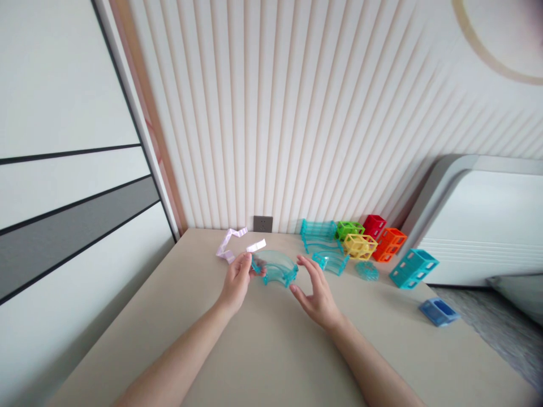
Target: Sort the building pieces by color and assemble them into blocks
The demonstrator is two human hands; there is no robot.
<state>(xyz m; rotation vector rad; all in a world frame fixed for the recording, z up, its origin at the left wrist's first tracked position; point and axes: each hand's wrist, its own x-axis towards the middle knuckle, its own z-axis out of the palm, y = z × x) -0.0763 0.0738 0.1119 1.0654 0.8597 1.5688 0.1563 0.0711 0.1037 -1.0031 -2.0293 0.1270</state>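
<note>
A clear turquoise curved track piece (pixel 275 263) is held above the table by its left end. My left hand (pixel 237 280) grips that end, thumb on top and fingers partly hidden beneath. Near the piece's right end, my right hand (pixel 316 294) is open, its thumb and fingers spread apart; the fingertips come close to the piece, and whether they touch it I cannot tell. Just right of my right hand lies another turquoise curved track piece (pixel 331 262). Behind it are more turquoise track pieces (pixel 320 233) by the wall.
Toy blocks stand to the right: green (pixel 350 229), yellow (pixel 360 246), red (pixel 375 226), orange (pixel 389 244), turquoise (pixel 413 268) and blue (pixel 439 312). A round turquoise piece (pixel 367 271) lies among them. A folded purple-white strip (pixel 224 246) lies back left, below a wall socket (pixel 263 224).
</note>
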